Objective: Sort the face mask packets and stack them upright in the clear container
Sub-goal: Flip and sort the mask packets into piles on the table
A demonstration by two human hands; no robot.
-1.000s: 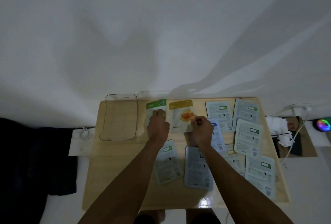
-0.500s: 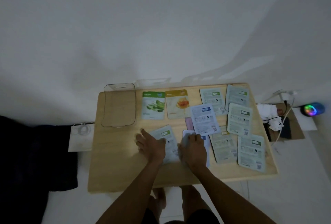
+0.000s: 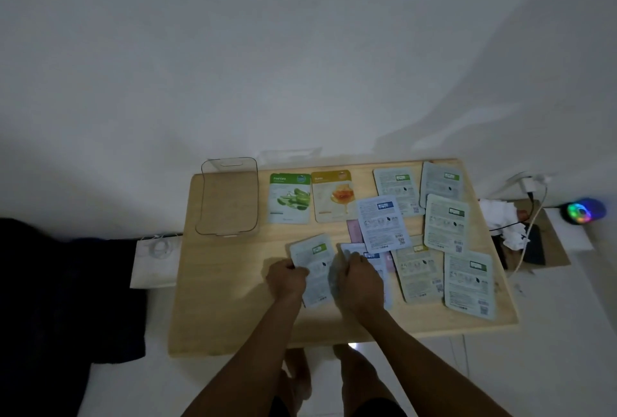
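The clear container [image 3: 229, 197] stands at the table's back left with nothing in it. Beside it lie a green aloe packet [image 3: 289, 198] and a yellow honey packet [image 3: 332, 196], both face up. Several more packets lie face down to the right, among them a blue-labelled one [image 3: 382, 223]. My left hand [image 3: 286, 278] grips the left edge of a green-labelled face-down packet [image 3: 314, 269]. My right hand [image 3: 359, 278] rests on a blue-labelled packet [image 3: 374, 258]; I cannot tell whether it grips it.
The wooden table [image 3: 227, 289] is bare at its left front. A white bag [image 3: 157, 259] hangs off its left side. Crumpled tissue [image 3: 500, 219], cables and a glowing coloured mouse [image 3: 582, 211] lie on the floor to the right. My feet show under the table's front edge.
Both hands came back from the face-up aloe and honey packets at the back to two face-down packets near the front. The camera view shifted.
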